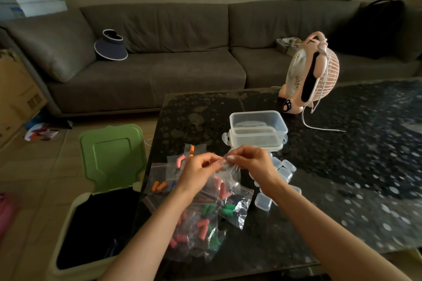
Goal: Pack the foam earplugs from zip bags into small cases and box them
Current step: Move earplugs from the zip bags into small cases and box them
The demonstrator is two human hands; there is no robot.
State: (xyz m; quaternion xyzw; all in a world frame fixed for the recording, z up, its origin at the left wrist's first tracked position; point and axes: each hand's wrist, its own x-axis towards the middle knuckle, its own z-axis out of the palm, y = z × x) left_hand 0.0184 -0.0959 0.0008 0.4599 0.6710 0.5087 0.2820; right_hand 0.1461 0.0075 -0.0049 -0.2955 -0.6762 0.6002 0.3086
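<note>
From the head camera, your left grip (198, 171) and right grip (253, 162) meet at the centre of the frame. Both are clenched in a pinch on the top edge of one clear zip bag (228, 178), which hangs between them above the desk (342, 166). Pink foam earplugs (222, 189) sit low in that bag. More bags of earplugs (198, 223) lie heaped below it toward lower centre, and the small cases (285, 171) are clustered just right of your right wrist. The clear plastic box (258, 130) stands open above your hands in the frame.

Watch the seal. If it gives suddenly under a hard pull, the light plugs could jump out and scatter among the loose bags. Some could roll off the desk's left edge toward the open bin (96, 223) at lower left. The film looks slippery, so one pinch may slide off and drop the bag onto the heap.

Your fingertips cover the zip strip, so I cannot tell whether the bag is open yet. Blur softens the fingers. Your right wrist hides some of the cases, so their count and any contents are unclear. Something pale lies inside the box, but I cannot make out what it is.
</note>
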